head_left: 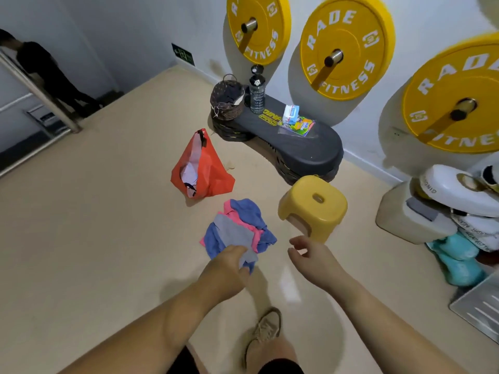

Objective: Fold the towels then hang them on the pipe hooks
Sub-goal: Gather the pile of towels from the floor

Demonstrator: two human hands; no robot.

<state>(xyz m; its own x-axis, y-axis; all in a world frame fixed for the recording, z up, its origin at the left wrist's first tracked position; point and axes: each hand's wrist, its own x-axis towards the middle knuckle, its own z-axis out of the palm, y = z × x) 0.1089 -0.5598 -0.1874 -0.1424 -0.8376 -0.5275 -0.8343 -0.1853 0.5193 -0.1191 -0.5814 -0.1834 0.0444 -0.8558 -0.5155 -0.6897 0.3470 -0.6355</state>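
Note:
A loose heap of towels (243,220), blue, pink and grey, lies on the beige floor in the middle of the view. The grey towel (235,233) lies on top of the heap. My left hand (229,268) grips its near corner at the heap's front edge. My right hand (310,252) hovers to the right of the heap with fingers loosely spread and holds nothing. No pipe hooks are in view.
An orange bag (205,168) with more cloth inside stands behind the heap. A yellow stool (313,206) is at the right. Farther back are a black step platform (297,139) with a wicker basket (229,99) and a bottle (256,90). Yellow weight plates (348,47) hang on the wall. A person (46,71) stands far left.

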